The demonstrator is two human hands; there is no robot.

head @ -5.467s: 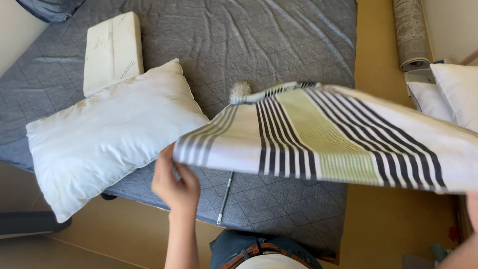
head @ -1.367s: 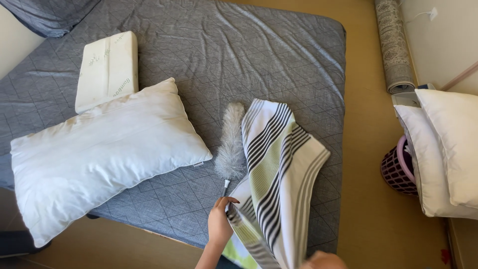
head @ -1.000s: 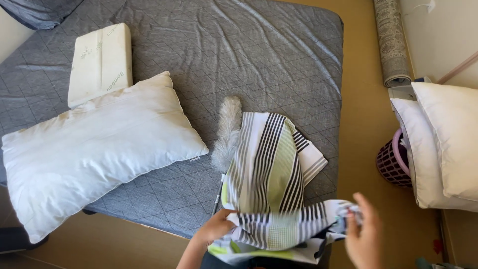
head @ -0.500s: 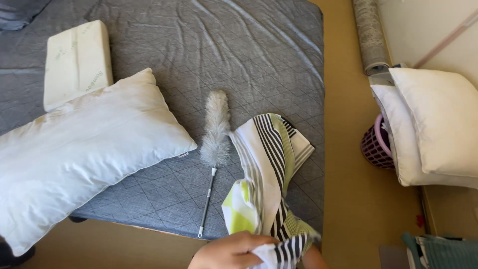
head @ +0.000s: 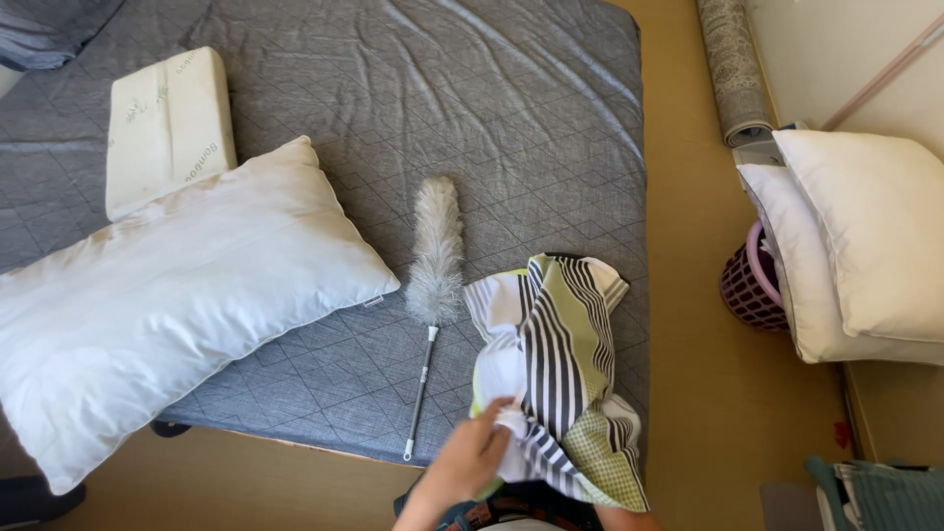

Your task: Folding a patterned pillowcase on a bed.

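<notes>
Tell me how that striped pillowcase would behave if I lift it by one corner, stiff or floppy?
Probably floppy: the striped pillowcase already lies bunched in soft folds on the grey mattress. It likely weighs little, since the left hand gathers it with the fingers alone. It may drag against the feather duster lying close beside it.

The pillowcase (head: 556,369) is white with black stripes, pale green bands and a green checked patch. The mattress (head: 393,128) is grey with a quilted diamond pattern, and the duster (head: 436,251) on it is fluffy grey with a silvery handle. The big pillow (head: 177,295) is plain white, the foam pillow (head: 169,126) off-white, the basket (head: 747,285) purple.
</notes>
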